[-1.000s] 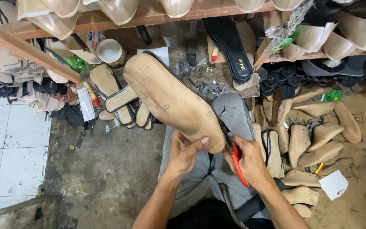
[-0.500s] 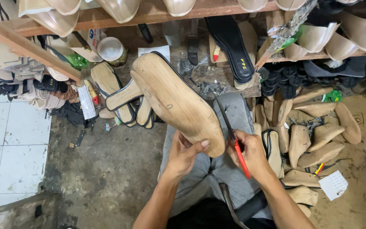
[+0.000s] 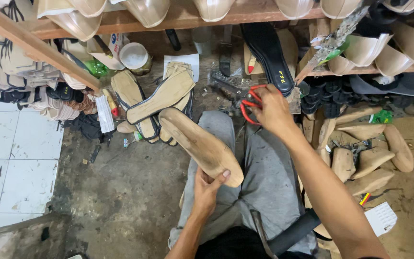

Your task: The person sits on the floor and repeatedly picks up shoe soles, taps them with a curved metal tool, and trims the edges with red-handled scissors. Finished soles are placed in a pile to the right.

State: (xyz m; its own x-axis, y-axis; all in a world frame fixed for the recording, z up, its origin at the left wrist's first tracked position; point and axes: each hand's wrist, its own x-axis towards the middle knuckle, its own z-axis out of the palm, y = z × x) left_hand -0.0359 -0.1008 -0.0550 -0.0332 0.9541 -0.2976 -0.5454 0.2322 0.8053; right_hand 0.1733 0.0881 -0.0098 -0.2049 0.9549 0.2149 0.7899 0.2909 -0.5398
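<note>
Head view: your left hand (image 3: 206, 188) pinches the tan sole (image 3: 201, 145) at its near end, over your lap; looks stiff and light, so grip near the middle. Right hand (image 3: 270, 109) is closed on red scissors (image 3: 248, 104), probably thru the handles.

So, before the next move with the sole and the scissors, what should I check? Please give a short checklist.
1. Left hand grips the tan sole at its near end: ok.
2. Right hand holds the red scissors: ok.
3. Scissors apart from the sole: ok.
4. Sole resting over the grey trousers, not slipping: cannot tell.
5. Scissor blades visible: not ok, hidden by the hand.
</note>
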